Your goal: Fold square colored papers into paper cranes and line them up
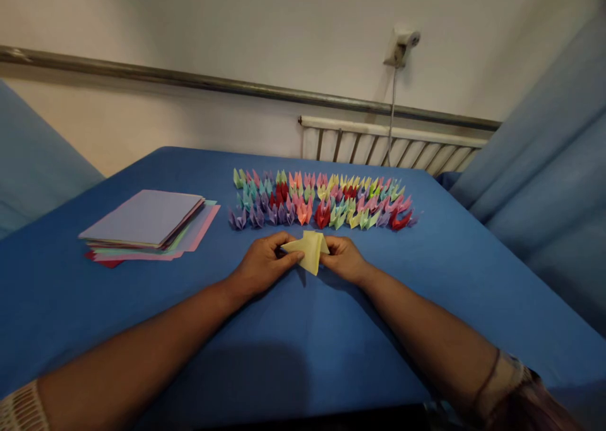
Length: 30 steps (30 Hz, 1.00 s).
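Note:
A partly folded piece of pale yellow origami paper (pixel 311 252) is held between my two hands, just above the blue-covered table. My left hand (pixel 267 260) pinches its left point, with the thumb across the front. On the other side, my right hand (pixel 346 258) grips the right flap; some of its fingers are hidden behind the paper. Right beyond my hands stand several rows of folded paper cranes (pixel 303 211) in purple, red, pink, green, yellow and other colours.
A stack of square coloured paper (pixel 144 219) lies on the table's left side, a lilac sheet on top. Behind the blue table (pixel 265 368) are a metal rail (pixel 227 85), a radiator (pixel 360 142) and a wall socket (pixel 400 47) with a cord. Blue curtains (pixel 558 147) hang at both sides.

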### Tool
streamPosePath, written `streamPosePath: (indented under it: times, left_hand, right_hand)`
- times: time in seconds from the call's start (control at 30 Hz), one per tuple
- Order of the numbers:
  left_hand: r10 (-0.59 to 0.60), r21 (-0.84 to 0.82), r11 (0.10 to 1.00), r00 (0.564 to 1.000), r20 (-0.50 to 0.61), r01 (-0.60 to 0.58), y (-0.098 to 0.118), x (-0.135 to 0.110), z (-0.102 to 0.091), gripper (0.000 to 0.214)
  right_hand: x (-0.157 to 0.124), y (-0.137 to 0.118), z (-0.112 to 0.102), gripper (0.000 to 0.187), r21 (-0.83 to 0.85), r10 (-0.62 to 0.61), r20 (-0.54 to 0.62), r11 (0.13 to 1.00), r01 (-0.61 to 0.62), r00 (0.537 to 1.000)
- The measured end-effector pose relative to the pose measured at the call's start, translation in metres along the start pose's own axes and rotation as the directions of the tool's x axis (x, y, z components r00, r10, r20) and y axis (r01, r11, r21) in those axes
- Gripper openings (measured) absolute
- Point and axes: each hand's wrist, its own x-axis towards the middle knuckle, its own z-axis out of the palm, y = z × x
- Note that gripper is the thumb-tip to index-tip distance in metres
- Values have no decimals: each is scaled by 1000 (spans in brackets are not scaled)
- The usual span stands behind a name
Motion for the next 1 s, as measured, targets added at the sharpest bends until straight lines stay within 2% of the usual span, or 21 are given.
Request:
streamPosePath:
  times: [0.17, 0.27, 0.4, 0.5, 0.6, 0.7, 0.77, 0.87, 1.0]
  left_hand:
    - [60, 33, 998, 997, 45, -62, -1, 0, 1, 29]
    - [102, 63, 993, 995, 11, -103, 0, 0, 1, 31]
    - [140, 67, 988, 989, -42, -137, 1, 1, 1, 21]
    - [131, -17, 991, 990, -54, -132, -2, 2, 3, 20]
    - [71, -183, 980, 995, -71, -83, -5, 2, 6, 26]
    - [-17, -373, 928, 998, -58, -6, -6, 2, 9, 32]
    - [-61, -442, 896, 997, -50, 33, -5, 2, 10, 32]
    - [-84, -452, 890, 995, -57, 50, -2, 1, 9, 29]
    - [-12, -362, 931, 989, -149, -43, 0, 0, 7, 20]
  right_hand:
    - [-1, -3, -3, 21, 28, 25, 4, 999, -25, 1000]
    - [-3, -8, -3, 23, 75, 63, 3, 995, -63, 998]
    - [-6, -14, 2, 24, 122, 77, 28, 989, -80, 997]
    - [-8, -18, 4, 22, 155, 72, 42, 985, -78, 996]
    - [-9, -21, 5, 24, 214, 77, 61, 973, -89, 995]
    - [-8, -22, 5, 24, 257, 60, 78, 963, -78, 995]
    - [-7, -20, 5, 24, 259, 40, 83, 964, -60, 996]
    - [-7, -14, 5, 25, 220, 16, 58, 975, -28, 998]
    - [-8, -7, 0, 29, 167, -13, 76, 986, 0, 997]
